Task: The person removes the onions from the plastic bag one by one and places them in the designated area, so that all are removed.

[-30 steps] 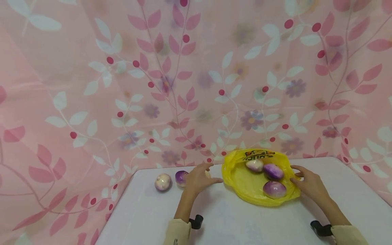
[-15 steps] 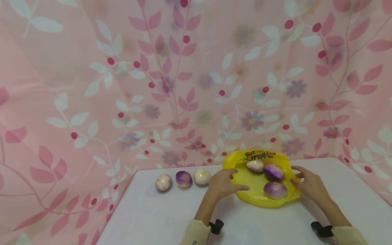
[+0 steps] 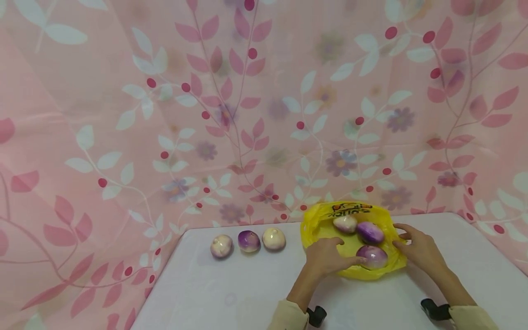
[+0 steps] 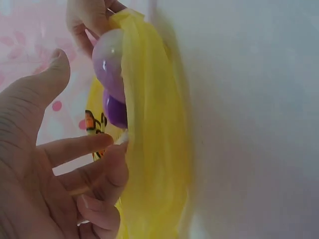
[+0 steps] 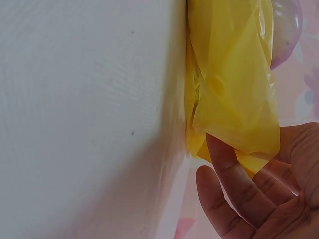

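A yellow plastic bag (image 3: 313, 224) lies with its mouth open on the table's right half. Inside it are a whitish turnip (image 3: 345, 224), a deep purple one (image 3: 370, 232) and, nearest the front, a purple-and-white turnip (image 3: 372, 256). My left hand (image 3: 327, 257) is over the bag's front left part, thumb and fingers spread, the thumb in front of the nearest turnip. Nothing is held in it; whether the thumb touches is unclear. At the bag's right edge my right hand (image 3: 420, 247) pinches the plastic, and in the right wrist view its fingers (image 5: 244, 194) curl at the yellow rim.
Left of the bag, three more turnips stand in a row on the white table (image 3: 214, 293): a pale one (image 3: 221, 246), a purple one (image 3: 249, 241) and a cream one (image 3: 274, 239). A pink floral cloth (image 3: 264, 114) hangs behind the table.
My left hand has moved right, from beside the cream turnip to over the bag, uncovering the turnips on the left. My right hand stays at the bag's edge.
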A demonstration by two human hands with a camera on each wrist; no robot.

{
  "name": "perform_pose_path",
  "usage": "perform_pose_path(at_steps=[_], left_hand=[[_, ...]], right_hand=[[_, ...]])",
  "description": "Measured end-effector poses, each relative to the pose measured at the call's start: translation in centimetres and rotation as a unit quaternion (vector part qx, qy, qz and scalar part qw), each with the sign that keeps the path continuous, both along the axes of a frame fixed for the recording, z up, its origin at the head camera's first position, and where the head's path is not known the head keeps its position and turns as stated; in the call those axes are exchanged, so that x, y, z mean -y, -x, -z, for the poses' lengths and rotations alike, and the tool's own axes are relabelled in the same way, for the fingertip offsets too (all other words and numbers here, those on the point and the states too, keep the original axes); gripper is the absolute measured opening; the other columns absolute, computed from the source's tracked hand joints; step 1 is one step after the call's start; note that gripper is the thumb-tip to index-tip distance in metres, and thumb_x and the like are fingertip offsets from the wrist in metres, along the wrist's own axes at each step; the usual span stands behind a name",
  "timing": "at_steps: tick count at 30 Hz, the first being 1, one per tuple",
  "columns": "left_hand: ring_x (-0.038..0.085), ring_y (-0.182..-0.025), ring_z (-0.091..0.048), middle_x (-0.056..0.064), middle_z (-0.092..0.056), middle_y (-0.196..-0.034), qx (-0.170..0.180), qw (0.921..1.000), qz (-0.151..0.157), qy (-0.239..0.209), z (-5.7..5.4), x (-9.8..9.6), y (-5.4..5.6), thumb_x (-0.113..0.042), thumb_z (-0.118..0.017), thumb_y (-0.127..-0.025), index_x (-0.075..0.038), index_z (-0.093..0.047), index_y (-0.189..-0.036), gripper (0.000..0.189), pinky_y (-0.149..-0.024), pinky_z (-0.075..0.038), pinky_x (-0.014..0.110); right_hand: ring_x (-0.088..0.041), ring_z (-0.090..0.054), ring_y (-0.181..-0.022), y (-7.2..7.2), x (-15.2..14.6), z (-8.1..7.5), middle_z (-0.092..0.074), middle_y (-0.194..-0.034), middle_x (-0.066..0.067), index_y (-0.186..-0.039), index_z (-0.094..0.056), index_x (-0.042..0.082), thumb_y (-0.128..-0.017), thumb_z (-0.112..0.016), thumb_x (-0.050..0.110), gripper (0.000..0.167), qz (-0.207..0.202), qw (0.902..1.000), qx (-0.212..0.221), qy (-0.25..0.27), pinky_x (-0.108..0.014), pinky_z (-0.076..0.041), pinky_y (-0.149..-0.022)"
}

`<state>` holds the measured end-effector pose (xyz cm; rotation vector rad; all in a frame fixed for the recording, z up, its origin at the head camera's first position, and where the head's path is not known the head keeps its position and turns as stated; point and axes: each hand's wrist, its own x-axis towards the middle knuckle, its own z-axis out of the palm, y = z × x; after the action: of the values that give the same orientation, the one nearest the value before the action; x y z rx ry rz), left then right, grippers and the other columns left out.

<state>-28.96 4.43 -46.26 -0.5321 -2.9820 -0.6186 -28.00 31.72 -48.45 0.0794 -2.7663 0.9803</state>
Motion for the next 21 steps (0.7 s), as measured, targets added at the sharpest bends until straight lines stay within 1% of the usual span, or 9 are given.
perform_pose_path(at_steps=[5, 7, 10, 12, 14, 18, 21], left_hand=[[0.009, -0.086, -0.064, -0.014, -0.070, -0.094, 0.009, 0.9999, -0.010, -0.003, 0.2, -1.7, -0.2, -0.085, -0.054, -0.073, -0.024, -0.075, -0.104, 0.072, -0.073, -0.048, 0.030], [0.009, -0.076, -0.062, -0.012, -0.068, -0.083, 0.017, 0.9997, -0.018, -0.001, 0.3, -2.4, -0.3, -0.084, -0.054, -0.074, -0.023, -0.074, -0.092, 0.067, -0.066, -0.047, 0.029], [0.009, -0.058, -0.053, -0.010, -0.057, -0.064, 0.014, 0.9995, -0.027, 0.010, 0.7, -3.4, -0.4, -0.082, -0.054, -0.076, -0.021, -0.065, -0.072, 0.062, -0.054, -0.042, 0.027], [0.010, -0.052, -0.047, -0.008, -0.050, -0.058, 0.016, 0.9993, -0.028, 0.016, 0.8, -3.9, -0.6, -0.082, -0.055, -0.076, -0.021, -0.057, -0.066, 0.062, -0.050, -0.038, 0.027], [0.010, -0.052, -0.044, -0.008, -0.047, -0.058, 0.020, 0.9990, -0.030, 0.026, 0.7, -4.3, -0.8, -0.083, -0.055, -0.075, -0.021, -0.056, -0.067, 0.062, -0.049, -0.037, 0.028], [0.011, -0.058, -0.048, -0.007, -0.052, -0.064, 0.043, 0.9979, -0.035, 0.035, 0.4, -4.9, -1.0, -0.085, -0.055, -0.073, -0.020, -0.064, -0.077, 0.066, -0.055, -0.040, 0.027], [0.011, -0.060, -0.050, -0.006, -0.054, -0.067, 0.049, 0.9973, -0.038, 0.040, 0.5, -5.2, -1.0, -0.083, -0.057, -0.073, -0.019, -0.066, -0.081, 0.065, -0.057, -0.041, 0.028]], right_hand=[[-0.052, -0.057, -0.097, 0.0, 0.1, 0.0, -0.062, -0.110, -0.034, -0.136, -0.047, -0.004, -0.091, -0.069, 0.020, 0.056, -0.003, 1.0000, 0.000, -0.001, -0.059, -0.052, -0.076], [-0.051, -0.057, -0.097, 0.0, 0.1, 0.1, -0.063, -0.109, -0.034, -0.136, -0.048, -0.004, -0.091, -0.069, 0.020, 0.055, -0.004, 1.0000, -0.003, -0.002, -0.059, -0.051, -0.076], [-0.051, -0.058, -0.096, 0.0, 0.1, 0.3, -0.063, -0.108, -0.034, -0.135, -0.048, -0.004, -0.091, -0.070, 0.019, 0.055, -0.005, 0.9999, -0.008, -0.006, -0.059, -0.052, -0.076], [-0.052, -0.058, -0.096, 0.0, 0.1, 0.3, -0.063, -0.109, -0.034, -0.135, -0.048, -0.005, -0.091, -0.069, 0.020, 0.055, -0.004, 0.9999, -0.008, -0.006, -0.059, -0.052, -0.075], [-0.052, -0.058, -0.097, 0.1, 0.1, 0.3, -0.063, -0.109, -0.034, -0.135, -0.048, -0.005, -0.091, -0.069, 0.020, 0.055, -0.005, 1.0000, -0.007, -0.005, -0.058, -0.053, -0.075], [-0.051, -0.058, -0.095, 0.1, 0.2, 0.3, -0.063, -0.108, -0.034, -0.135, -0.048, -0.005, -0.091, -0.070, 0.020, 0.055, -0.006, 0.9999, -0.008, -0.004, -0.058, -0.053, -0.075], [-0.051, -0.059, -0.094, 0.1, 0.2, 0.4, -0.064, -0.107, -0.034, -0.134, -0.049, -0.005, -0.090, -0.070, 0.019, 0.054, -0.010, 0.9999, -0.012, -0.005, -0.058, -0.053, -0.075]])
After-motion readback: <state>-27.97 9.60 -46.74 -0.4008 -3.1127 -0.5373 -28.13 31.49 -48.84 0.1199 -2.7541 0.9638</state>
